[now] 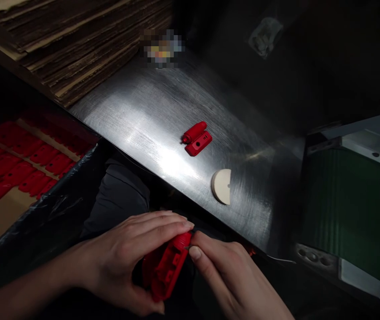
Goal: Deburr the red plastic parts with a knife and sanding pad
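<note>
My left hand (119,253) is wrapped round a hollow red plastic part (168,269), thumb below and fingers along its top. The part is tilted, its open inner side with ribs and notches facing up and to the right. My right hand (231,271) is closed in a pinch against the part's upper right end. A tiny bit of something shows at its fingertips, too small to name. Beyond my hands, on the metal table (136,106), lie a red cylindrical piece (195,131) and a flat red piece with a round hole (200,143), side by side.
A pale half-round block (222,186) sits near the table's front edge. On the left, a lined box (1,218) holds rows of red parts. Stacked cardboard (86,49) stands at the back left. A green conveyor belt (353,209) runs at the right.
</note>
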`<state>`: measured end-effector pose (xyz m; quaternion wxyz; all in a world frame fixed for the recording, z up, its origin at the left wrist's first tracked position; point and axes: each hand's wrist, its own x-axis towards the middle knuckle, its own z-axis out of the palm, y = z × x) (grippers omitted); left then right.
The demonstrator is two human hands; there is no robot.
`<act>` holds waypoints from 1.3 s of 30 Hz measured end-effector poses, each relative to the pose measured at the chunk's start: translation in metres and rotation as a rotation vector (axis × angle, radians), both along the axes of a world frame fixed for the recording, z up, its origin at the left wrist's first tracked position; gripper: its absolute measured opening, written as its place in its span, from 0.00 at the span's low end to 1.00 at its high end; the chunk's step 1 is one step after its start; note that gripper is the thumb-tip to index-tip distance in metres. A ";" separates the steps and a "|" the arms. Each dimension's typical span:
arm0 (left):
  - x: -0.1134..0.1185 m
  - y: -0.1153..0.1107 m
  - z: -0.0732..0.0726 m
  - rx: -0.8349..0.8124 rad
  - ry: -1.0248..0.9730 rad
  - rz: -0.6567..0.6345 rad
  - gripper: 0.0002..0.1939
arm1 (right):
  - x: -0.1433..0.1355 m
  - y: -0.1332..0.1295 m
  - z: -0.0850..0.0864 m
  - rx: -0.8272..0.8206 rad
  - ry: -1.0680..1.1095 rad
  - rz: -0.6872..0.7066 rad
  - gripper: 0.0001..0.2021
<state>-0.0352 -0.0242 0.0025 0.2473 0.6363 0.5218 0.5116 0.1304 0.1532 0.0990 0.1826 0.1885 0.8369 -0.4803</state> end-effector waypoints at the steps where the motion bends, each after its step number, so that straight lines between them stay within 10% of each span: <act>1: -0.001 0.001 0.002 0.005 -0.004 -0.002 0.59 | 0.001 0.002 0.000 -0.032 0.010 -0.015 0.20; 9: -0.003 0.006 0.002 -0.139 -0.114 0.019 0.63 | 0.018 0.008 -0.036 -0.309 0.137 -0.507 0.17; 14: 0.009 0.005 -0.013 -0.412 -0.761 0.149 0.57 | 0.027 0.000 -0.053 -0.199 0.247 -0.693 0.19; 20: 0.019 0.011 -0.030 -0.237 -1.299 -0.006 0.49 | 0.038 -0.010 -0.062 -0.092 0.196 -0.814 0.22; 33: 0.018 0.028 -0.015 -0.260 -1.312 0.214 0.47 | 0.047 0.115 -0.093 0.866 0.164 -0.846 0.30; 39: 0.012 0.041 -0.017 -0.179 -1.185 0.409 0.49 | 0.018 0.085 -0.093 0.950 0.212 -0.796 0.27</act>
